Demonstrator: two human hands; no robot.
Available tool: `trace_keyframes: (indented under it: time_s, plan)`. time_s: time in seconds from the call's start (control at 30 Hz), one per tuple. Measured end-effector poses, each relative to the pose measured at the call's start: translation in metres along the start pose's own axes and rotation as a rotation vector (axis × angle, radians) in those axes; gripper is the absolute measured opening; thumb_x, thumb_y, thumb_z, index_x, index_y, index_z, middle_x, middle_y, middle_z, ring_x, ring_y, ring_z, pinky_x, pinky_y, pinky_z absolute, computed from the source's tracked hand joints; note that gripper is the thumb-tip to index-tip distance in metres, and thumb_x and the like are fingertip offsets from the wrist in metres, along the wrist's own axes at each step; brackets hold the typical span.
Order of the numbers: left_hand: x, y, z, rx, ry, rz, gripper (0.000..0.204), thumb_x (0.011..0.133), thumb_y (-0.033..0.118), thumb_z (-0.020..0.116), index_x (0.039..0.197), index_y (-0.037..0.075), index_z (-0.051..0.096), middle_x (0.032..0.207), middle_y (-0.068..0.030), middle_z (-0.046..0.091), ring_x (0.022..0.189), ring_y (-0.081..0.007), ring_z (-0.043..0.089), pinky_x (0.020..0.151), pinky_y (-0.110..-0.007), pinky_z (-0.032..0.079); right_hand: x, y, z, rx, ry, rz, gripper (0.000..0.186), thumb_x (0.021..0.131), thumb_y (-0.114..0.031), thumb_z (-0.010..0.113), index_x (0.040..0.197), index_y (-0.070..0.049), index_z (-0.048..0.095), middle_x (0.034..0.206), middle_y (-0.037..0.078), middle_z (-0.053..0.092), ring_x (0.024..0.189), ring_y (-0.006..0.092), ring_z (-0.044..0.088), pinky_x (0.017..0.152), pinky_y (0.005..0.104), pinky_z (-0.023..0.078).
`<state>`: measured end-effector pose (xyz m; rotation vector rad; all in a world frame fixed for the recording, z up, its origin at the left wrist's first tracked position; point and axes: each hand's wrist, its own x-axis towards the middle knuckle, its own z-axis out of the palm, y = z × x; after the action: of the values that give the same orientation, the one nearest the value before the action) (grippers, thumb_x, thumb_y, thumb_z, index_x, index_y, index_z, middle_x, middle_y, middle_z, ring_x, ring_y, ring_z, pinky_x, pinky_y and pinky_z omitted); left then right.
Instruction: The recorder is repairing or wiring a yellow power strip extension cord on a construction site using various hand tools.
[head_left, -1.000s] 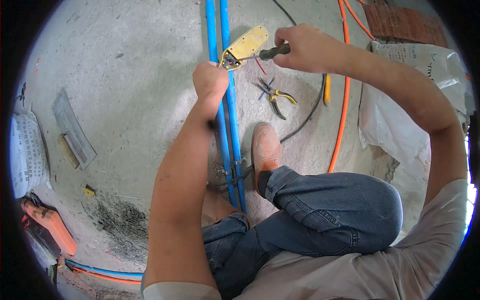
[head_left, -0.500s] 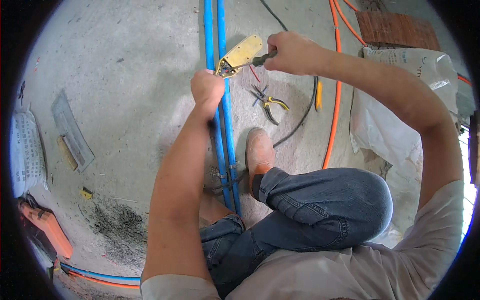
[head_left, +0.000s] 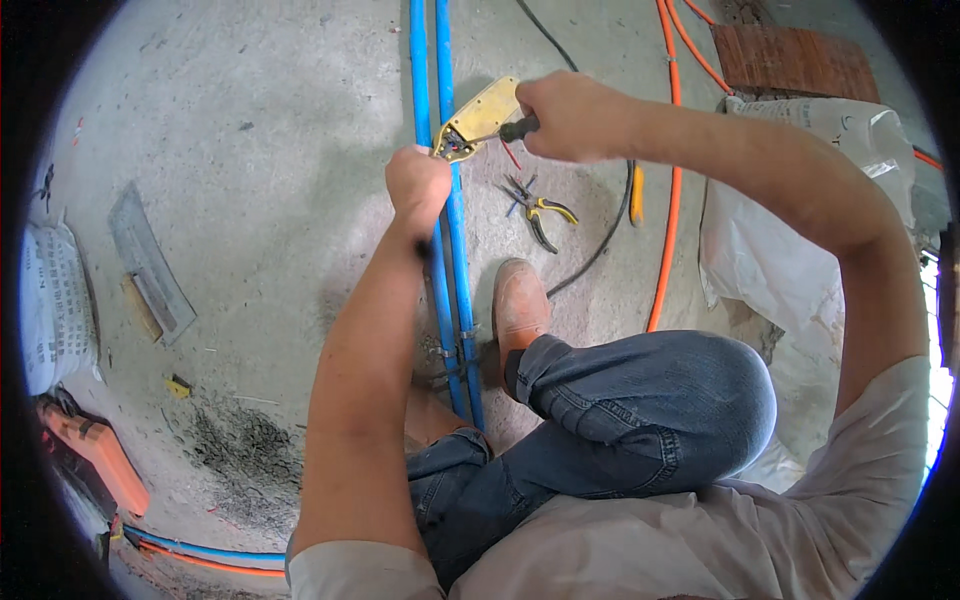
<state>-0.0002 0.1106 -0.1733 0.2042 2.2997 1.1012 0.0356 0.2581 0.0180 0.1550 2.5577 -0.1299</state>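
My left hand [head_left: 418,182] is closed on the near end of a flat, pale-yellow housing [head_left: 486,108] with a rounded far end. Small metal parts show in a dark opening at its near end. In my right hand [head_left: 575,118] is a screwdriver [head_left: 520,129] with a dark green handle. Its thin shaft points left into that opening; the tip's exact contact is too small to tell. The housing is held above two parallel blue pipes [head_left: 421,60]. Just beyond my shoe lie long-nose pliers [head_left: 541,207] with yellow and black handles, their jaws apart.
An orange pipe [head_left: 668,240] and a black cable [head_left: 608,232] run along the concrete floor on the right, with a yellow-handled tool [head_left: 637,195] between them. White sacks [head_left: 770,250] lie further right. At left are a trowel [head_left: 152,270], a printed sack [head_left: 58,305] and an orange tool [head_left: 105,462].
My right hand and the screwdriver have shifted slightly left and nearer to me. The yellow housing has moved slightly nearer, still held in my left hand.
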Motion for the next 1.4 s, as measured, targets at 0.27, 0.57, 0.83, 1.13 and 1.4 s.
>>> trace_keyframes:
  time_s: [0.27,0.57,0.83,1.13,1.4]
  plan:
    - [0.001,0.003,0.001,-0.102,0.014,-0.02,0.018,0.074,0.011,0.056,0.076,0.0,0.069,0.079,-0.0267,0.064,0.081,-0.042,0.065,0.076,-0.046,0.05,-0.006,0.003,-0.001,-0.343,-0.036,-0.419,0.02,0.076,-0.014,0.06,0.089,0.0,0.057,0.075,0.017,0.062,0.076,0.037,0.063,0.067,0.048,0.05]
    - [-0.001,0.002,-0.002,-0.025,0.019,-0.002,0.02,0.075,0.014,0.059,0.084,0.002,0.072,0.079,-0.0241,0.066,0.081,-0.0367,0.067,0.074,-0.042,0.05,0.001,-0.003,-0.003,-0.059,-0.024,0.023,0.022,0.077,-0.016,0.06,0.094,-0.001,0.061,0.083,0.02,0.064,0.079,0.0371,0.064,0.069,0.0481,0.05]
    - [-0.001,0.002,-0.001,-0.068,-0.009,-0.026,0.019,0.076,0.014,0.057,0.08,0.0,0.07,0.079,-0.0258,0.065,0.081,-0.0418,0.065,0.075,-0.045,0.051,-0.001,-0.002,-0.005,-0.345,-0.064,-0.338,0.023,0.079,-0.017,0.062,0.098,-0.005,0.059,0.083,0.017,0.063,0.078,0.0363,0.064,0.069,0.0464,0.051]
    - [0.003,-0.001,0.002,-0.034,0.03,0.023,0.019,0.075,0.015,0.059,0.081,0.001,0.071,0.077,-0.0239,0.066,0.077,-0.0382,0.066,0.072,-0.043,0.051,0.001,0.003,-0.003,0.017,0.009,-0.006,0.022,0.078,-0.018,0.061,0.096,-0.005,0.063,0.08,0.017,0.064,0.079,0.0351,0.064,0.071,0.0463,0.05]
    - [0.006,-0.01,0.011,-0.036,0.057,0.058,0.018,0.074,0.013,0.06,0.081,0.001,0.072,0.068,-0.0206,0.066,0.066,-0.032,0.067,0.064,-0.041,0.05,-0.014,-0.001,0.006,-0.419,-0.036,-0.381,0.019,0.079,-0.015,0.06,0.095,-0.005,0.061,0.083,0.016,0.065,0.08,0.0343,0.065,0.069,0.0445,0.052]
